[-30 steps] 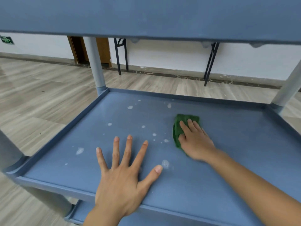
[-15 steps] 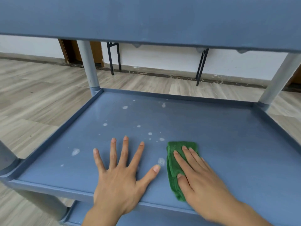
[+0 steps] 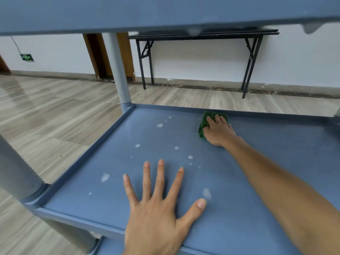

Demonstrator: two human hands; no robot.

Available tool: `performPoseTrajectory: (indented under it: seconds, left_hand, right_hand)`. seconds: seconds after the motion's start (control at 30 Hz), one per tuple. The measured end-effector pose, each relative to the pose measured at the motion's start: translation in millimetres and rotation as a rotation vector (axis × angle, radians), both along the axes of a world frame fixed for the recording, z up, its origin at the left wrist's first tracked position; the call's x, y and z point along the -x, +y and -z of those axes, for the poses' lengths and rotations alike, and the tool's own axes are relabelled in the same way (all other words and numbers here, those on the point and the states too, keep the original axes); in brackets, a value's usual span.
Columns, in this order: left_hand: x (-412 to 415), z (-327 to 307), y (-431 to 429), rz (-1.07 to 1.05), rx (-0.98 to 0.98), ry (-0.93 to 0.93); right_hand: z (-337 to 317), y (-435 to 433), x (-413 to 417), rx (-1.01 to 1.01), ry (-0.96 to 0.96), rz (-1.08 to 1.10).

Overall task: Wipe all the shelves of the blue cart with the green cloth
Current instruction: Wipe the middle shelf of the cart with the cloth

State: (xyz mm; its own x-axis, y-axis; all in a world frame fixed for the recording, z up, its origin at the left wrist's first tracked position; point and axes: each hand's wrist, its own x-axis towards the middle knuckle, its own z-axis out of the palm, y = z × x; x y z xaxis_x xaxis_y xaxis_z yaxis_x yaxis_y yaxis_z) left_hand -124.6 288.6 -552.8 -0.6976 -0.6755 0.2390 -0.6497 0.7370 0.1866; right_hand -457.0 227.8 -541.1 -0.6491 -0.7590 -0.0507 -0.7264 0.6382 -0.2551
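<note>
On the blue cart's middle shelf (image 3: 257,181), a right hand (image 3: 219,132) presses the green cloth (image 3: 203,124) against the far rim; the left hand (image 3: 156,214) lies flat, fingers spread. White spots (image 3: 160,125), possibly residue, risk being missed.

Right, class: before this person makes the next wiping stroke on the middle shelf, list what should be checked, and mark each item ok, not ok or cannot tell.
1. Green cloth under the right hand: ok, the hand presses it flat on the shelf.
2. Cloth reaches the far rim of the shelf: ok, it sits right against it.
3. Left hand steadying the cart: ok, it lies flat with fingers spread near the front edge.
4. White spots gone: not ok, several remain on the left half of the shelf.
5. Left hand clear of the next stroke: not ok, spots lie close beside it.
6. Bottom shelf wiped: cannot tell, only a sliver shows.
</note>
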Motion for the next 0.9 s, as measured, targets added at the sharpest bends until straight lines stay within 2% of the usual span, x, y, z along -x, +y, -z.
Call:
performPoseTrajectory:
  seconds: [0.13,0.37,0.9]
  left_hand:
    - [2,-4,0,0.004,-0.025,-0.043]
    - [0,1,-1,-0.009,-0.013,0.082]
    - [-6,-8,-10,0.002,-0.099,0.024]
  right_hand:
    - [-3,-22,22,-0.017,-0.004,0.014]
    - [-1,-3,2,-0.037,0.016,-0.017]
    - [-1,201,-219,-0.032,0.033,-0.167]
